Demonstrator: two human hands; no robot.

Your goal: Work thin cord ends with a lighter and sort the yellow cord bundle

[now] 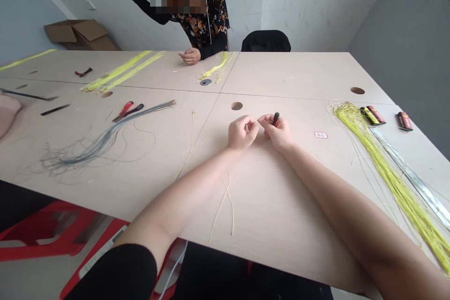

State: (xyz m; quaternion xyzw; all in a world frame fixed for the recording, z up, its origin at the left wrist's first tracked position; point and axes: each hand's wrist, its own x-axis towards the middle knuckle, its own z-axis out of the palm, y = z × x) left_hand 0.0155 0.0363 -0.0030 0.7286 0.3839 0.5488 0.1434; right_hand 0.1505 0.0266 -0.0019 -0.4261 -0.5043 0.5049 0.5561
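Note:
My left hand (242, 132) is closed in a pinch just above the table, its fingertips almost touching those of my right hand (280, 135). A tiny pale or gold bit shows between them, too small to name. Tucked in my closed right hand is a small tool with a black-and-red handle (276, 118); its working end is hidden. Below my left wrist, two ends of a thin yellow cord (225, 197) cross on the table; where the cord leads is hidden by my arm. Left of my forearm lies another thin yellow strand (192, 138).
On the right lie a yellow cord bundle (383, 164), spools (375, 116) and a small label (320, 135). Grey cords (105, 143) and red-black pliers (128, 110) lie left. Across the table (281, 225), a person (200, 23) sits near yellow bundles (123, 71). Holes (236, 106) pierce the tabletop.

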